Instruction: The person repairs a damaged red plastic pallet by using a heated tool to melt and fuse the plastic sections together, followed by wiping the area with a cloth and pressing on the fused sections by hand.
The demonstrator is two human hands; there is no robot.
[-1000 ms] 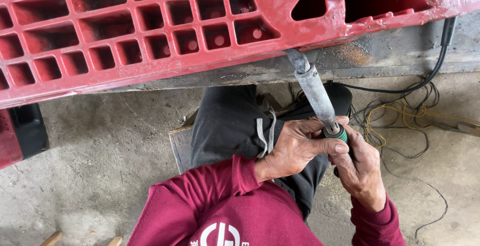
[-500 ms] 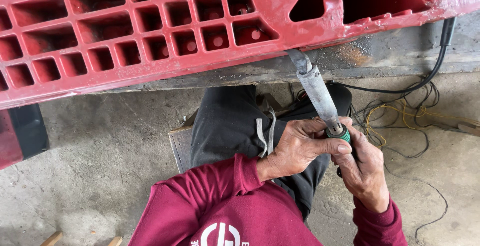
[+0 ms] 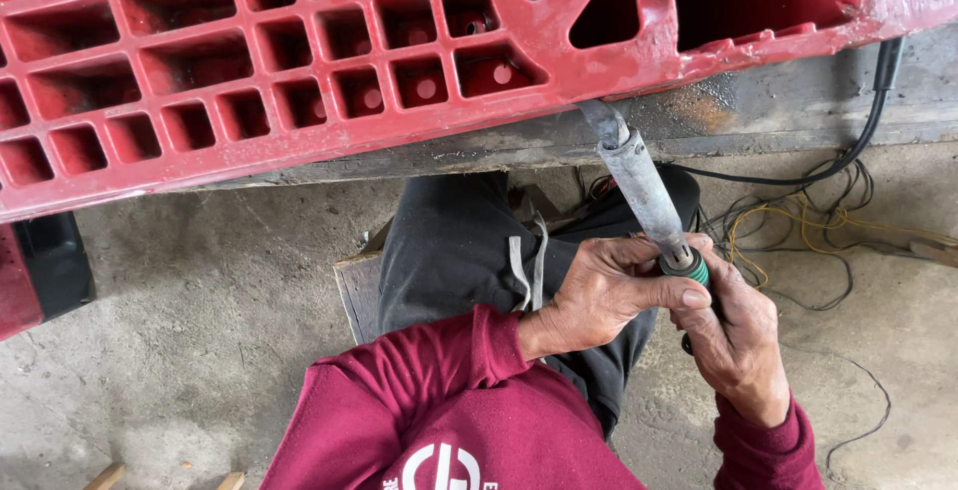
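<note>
A large red plastic pallet with a grid of square holes lies across the top of the head view. A grey metal heating iron with a green collar slants up from my hands, and its flattened tip touches the pallet's lower edge. My left hand is wrapped around the iron's handle from the left, thumb laid across it. My right hand grips the same handle from the right and below. Both arms wear maroon sleeves.
The pallet rests on a grey plank. A black cable hangs from the upper right, and thin tangled wires lie on the concrete floor. My dark-trousered knee sits over a wooden board. A black block lies left.
The view and my hands have drifted slightly right and down. The iron's tip stays against the pallet's edge and both hands keep their grip.
</note>
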